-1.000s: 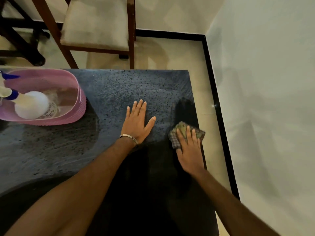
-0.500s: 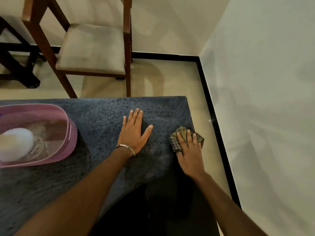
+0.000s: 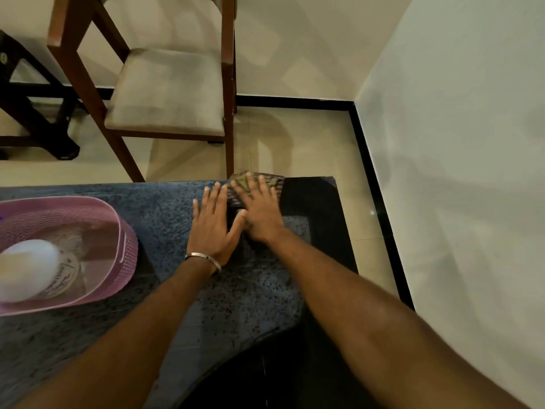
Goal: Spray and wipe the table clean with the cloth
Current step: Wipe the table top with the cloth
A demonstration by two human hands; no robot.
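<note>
Dark speckled table (image 3: pixel 165 219) beside a white wall: wiping step in hand, right hand (image 3: pixel 259 212) pressing flat, fingers slightly spread, on cloth (image 3: pixel 272 183) under the fingertips at the far edge; left hand (image 3: pixel 211 228) braced flat, fingers apart; next, presumably draw cloth across unwiped area.

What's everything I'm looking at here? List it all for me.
table: one, dark speckled, across the foreground
cloth: one, checked, at the table's far edge under the right hand
basket: one, pink, left on the table
spray bottle: one, white, inside the basket
chair: one, brown wood with beige seat, beyond the table
bracelet: one, silver, left wrist
left hand: flat on the table
right hand: flat, pressing the cloth
</note>
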